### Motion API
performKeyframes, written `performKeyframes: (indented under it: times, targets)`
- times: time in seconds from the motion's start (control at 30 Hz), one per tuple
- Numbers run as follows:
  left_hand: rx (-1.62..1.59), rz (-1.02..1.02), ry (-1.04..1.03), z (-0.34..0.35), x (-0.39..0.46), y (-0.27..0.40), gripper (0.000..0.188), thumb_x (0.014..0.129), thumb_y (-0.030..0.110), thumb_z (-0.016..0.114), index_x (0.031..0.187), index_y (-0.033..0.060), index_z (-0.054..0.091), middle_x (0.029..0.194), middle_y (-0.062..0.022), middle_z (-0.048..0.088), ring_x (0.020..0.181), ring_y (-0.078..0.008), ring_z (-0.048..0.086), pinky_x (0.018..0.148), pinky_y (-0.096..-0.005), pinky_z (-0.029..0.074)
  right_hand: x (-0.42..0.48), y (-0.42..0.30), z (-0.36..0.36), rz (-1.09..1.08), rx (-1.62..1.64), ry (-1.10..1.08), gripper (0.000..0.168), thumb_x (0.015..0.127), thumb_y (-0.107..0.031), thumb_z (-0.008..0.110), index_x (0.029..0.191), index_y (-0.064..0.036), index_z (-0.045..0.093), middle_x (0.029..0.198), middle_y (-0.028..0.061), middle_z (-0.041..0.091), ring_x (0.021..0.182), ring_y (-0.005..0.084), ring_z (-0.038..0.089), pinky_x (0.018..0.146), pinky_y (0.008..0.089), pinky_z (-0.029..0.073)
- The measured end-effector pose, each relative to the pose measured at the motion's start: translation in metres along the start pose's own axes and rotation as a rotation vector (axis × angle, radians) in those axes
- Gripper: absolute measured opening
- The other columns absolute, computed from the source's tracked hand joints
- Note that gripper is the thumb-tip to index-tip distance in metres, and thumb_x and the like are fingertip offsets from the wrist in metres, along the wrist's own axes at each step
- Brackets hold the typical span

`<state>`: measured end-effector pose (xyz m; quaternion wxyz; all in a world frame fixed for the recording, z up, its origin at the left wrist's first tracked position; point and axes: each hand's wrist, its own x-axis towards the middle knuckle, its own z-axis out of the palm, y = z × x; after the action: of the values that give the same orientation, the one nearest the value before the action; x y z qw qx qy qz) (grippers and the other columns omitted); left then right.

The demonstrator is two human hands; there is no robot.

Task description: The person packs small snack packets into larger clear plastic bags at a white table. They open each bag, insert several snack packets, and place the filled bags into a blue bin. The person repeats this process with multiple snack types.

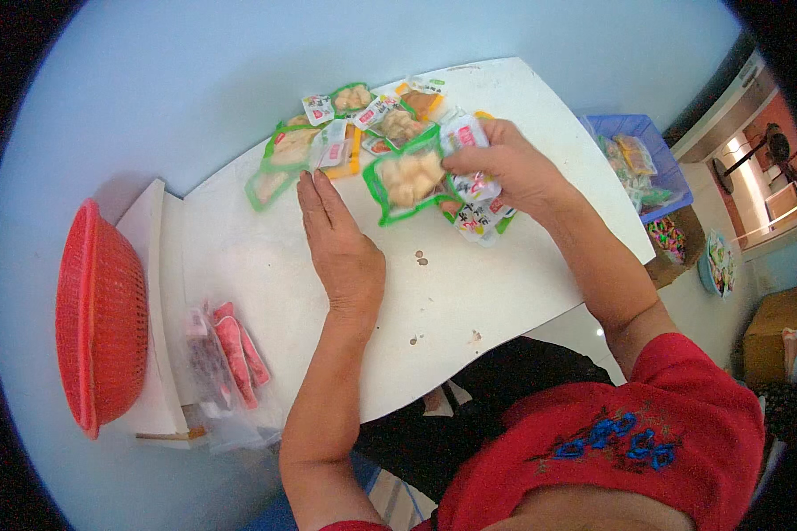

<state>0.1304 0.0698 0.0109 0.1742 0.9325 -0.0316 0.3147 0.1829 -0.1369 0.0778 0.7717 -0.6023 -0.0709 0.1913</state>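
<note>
My right hand [518,166] grips the label end of a green-edged clear food packet [408,178], which holds pale chunks. Just below that hand, another printed packet [481,224] lies partly covered. My left hand [339,242] is held flat with straight fingers, its fingertips at the near edge of a green-edged packet [292,147]; whether they touch it I cannot tell. Between and beyond the hands is a loose heap of sealed packets, among them an orange-edged packet [420,99] and a packet of darker chunks [398,126]. All rest on a white table [438,292].
A red plastic basket [116,318] stands at the left, by clear bags with red-and-pink pieces [239,355]. Off the table's right end are a blue crate [671,172] of packets, a box of colourful small items [667,239] and a basin [707,269]. A wall [239,79] borders the far side.
</note>
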Motion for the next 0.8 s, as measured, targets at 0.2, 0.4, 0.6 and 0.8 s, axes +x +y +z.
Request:
performKeyframes:
  times: [0.2, 0.4, 0.6, 0.8]
  targets:
    - [-0.186, -0.033, 0.055, -0.010, -0.001, 0.023, 0.071, 0.072, -0.017, 0.047, 0.139, -0.0119, 0.024, 0.142, -0.0325, 0.028, 0.132, -0.0447, 0.033, 0.108, -0.0460, 0.033, -0.011, 0.010, 0.021, -0.268, -0.166, -0.007, 0.014, 0.080, -0.007, 0.062, 0.090, 0.002, 0.064, 0.079, 0.0089, 0.068, 0.069, 0.0124, 0.065, 0.059, 0.0275, 0.054]
    - [-0.171, 0.036, 0.006, -0.018, -0.007, 0.035, 0.074, 0.070, -0.016, 0.049, 0.140, -0.0113, 0.025, 0.142, -0.0325, 0.028, 0.131, -0.0455, 0.034, 0.108, -0.0470, 0.032, -0.009, 0.030, 0.027, -0.472, -0.489, 0.099, 0.012, 0.080, -0.010, 0.062, 0.084, 0.001, 0.065, 0.073, 0.0035, 0.065, 0.062, 0.0074, 0.057, 0.054, 0.0259, 0.046]
    - [-0.345, 0.086, -0.059, -0.023, -0.018, 0.051, 0.084, 0.068, -0.010, 0.054, 0.143, -0.0089, 0.017, 0.147, -0.0313, 0.022, 0.135, -0.0457, 0.027, 0.112, -0.0440, 0.025, -0.012, 0.035, 0.038, -0.342, -0.276, 0.056, 0.018, 0.083, -0.011, 0.061, 0.093, 0.003, 0.062, 0.080, 0.0060, 0.066, 0.066, 0.0090, 0.058, 0.055, 0.0266, 0.048]
    - [-0.485, 0.170, -0.037, -0.030, -0.024, 0.062, 0.077, 0.077, 0.005, 0.056, 0.141, -0.0146, 0.018, 0.144, -0.0374, 0.020, 0.134, -0.0509, 0.024, 0.111, -0.0531, 0.020, -0.011, 0.042, 0.043, -0.278, -0.291, 0.037, 0.024, 0.085, -0.012, 0.059, 0.104, 0.003, 0.057, 0.080, 0.0055, 0.063, 0.068, 0.0105, 0.058, 0.058, 0.0261, 0.048]
